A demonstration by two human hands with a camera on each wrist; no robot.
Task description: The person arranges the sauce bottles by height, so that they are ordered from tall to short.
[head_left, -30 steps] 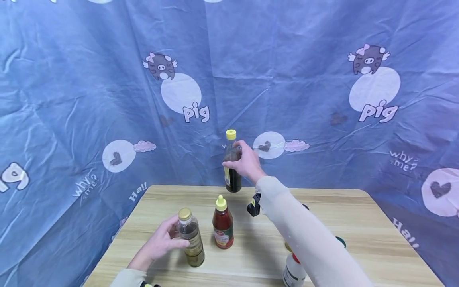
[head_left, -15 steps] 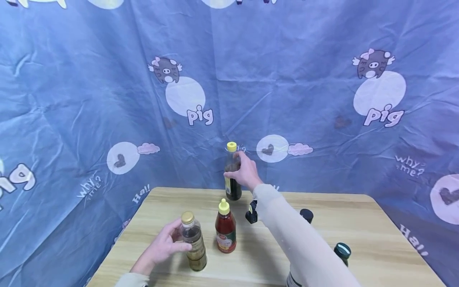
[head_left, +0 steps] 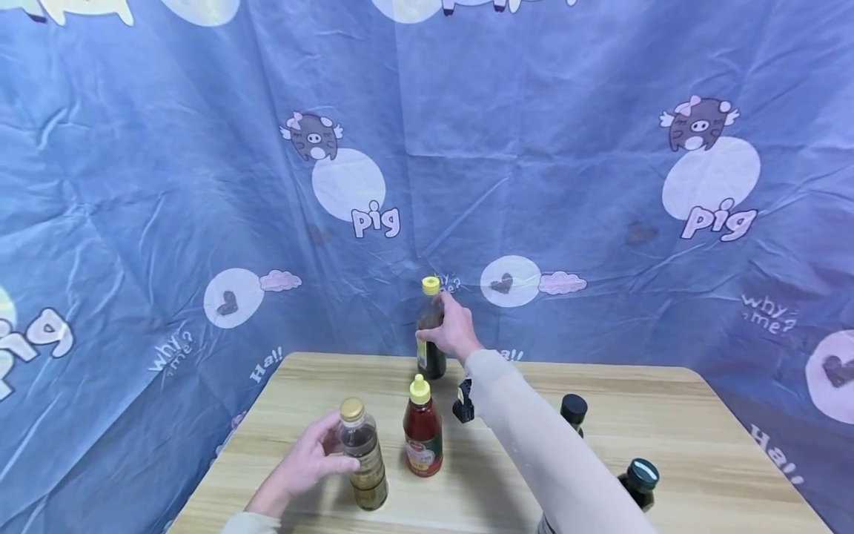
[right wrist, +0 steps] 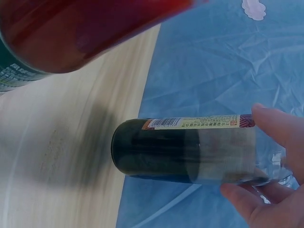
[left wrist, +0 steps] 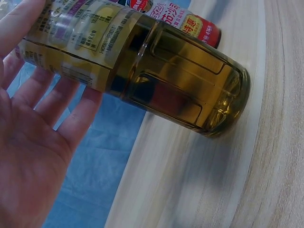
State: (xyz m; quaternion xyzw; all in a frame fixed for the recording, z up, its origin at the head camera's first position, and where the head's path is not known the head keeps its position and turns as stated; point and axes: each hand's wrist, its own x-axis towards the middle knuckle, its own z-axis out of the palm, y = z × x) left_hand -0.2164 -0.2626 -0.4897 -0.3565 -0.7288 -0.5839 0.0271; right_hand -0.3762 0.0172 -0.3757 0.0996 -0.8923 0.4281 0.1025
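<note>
My left hand (head_left: 303, 466) holds a clear bottle of amber liquid (head_left: 368, 475) with a gold cap, fingers behind it and thumb in front. In the left wrist view this bottle (left wrist: 185, 71) stands by the wood surface. My right hand (head_left: 457, 331) grips the upper part of a dark sauce bottle (head_left: 432, 363) with a yellow cap, upright at the table's far edge. Whether its base touches the wood I cannot tell. Between the two hands stands a red ketchup bottle (head_left: 423, 437) with a yellow nozzle cap; part of it (right wrist: 71, 33) looms close in the right wrist view.
On the right of the wooden table (head_left: 674, 415) are a black-capped bottle (head_left: 574, 409) and a green-capped bottle (head_left: 640, 480), both partly behind the right sleeve (head_left: 547, 445). A blue pig-print cloth (head_left: 580, 178) hangs behind the table.
The right hand has lowered the dark sauce bottle toward the table's far edge. The left hand keeps its hold on the amber bottle. The head view has shifted slightly.
</note>
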